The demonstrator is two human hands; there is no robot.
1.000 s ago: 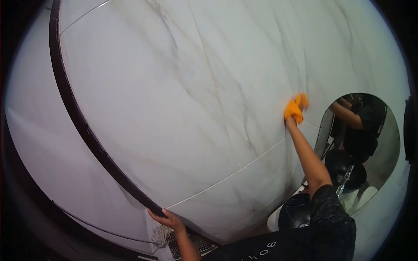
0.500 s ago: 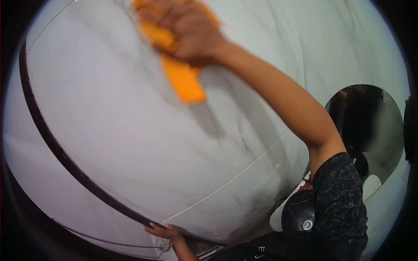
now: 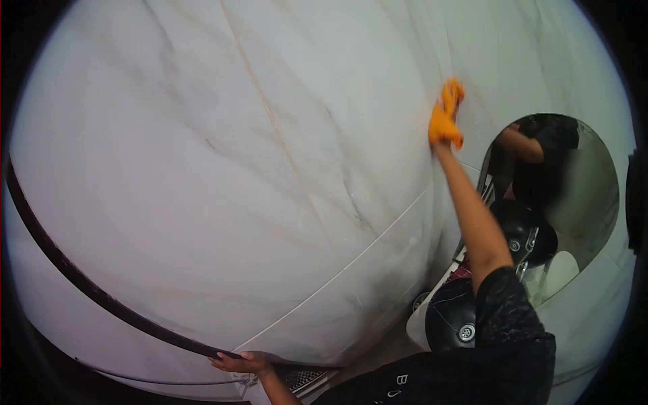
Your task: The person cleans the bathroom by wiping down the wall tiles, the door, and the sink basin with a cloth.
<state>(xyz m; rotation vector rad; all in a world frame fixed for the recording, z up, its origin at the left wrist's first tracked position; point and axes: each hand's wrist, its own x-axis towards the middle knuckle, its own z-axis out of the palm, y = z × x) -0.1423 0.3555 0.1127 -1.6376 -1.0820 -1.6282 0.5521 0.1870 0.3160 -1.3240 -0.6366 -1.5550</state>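
Observation:
An orange cloth (image 3: pixel 443 125) lies against the marbled wall (image 3: pixel 270 169) near the corner left of the mirror. My right hand (image 3: pixel 440 143) presses it there, arm stretched out; the cloth covers most of the fingers. Low on the left, my left hand (image 3: pixel 244 363) rests against the dark edge strip (image 3: pixel 101 297) of the wall, its fingers extended and holding nothing.
A round mirror (image 3: pixel 587 196) hangs on the right, reflecting an arm and the basin. Below it is a black basin (image 3: pixel 449 314) with a metal drain. A dark perforated grate (image 3: pixel 300 379) sits near my left forearm.
My right hand has moved the orange cloth from the upper left of the wall across to the right, near the corner. My left hand stays at the dark strip.

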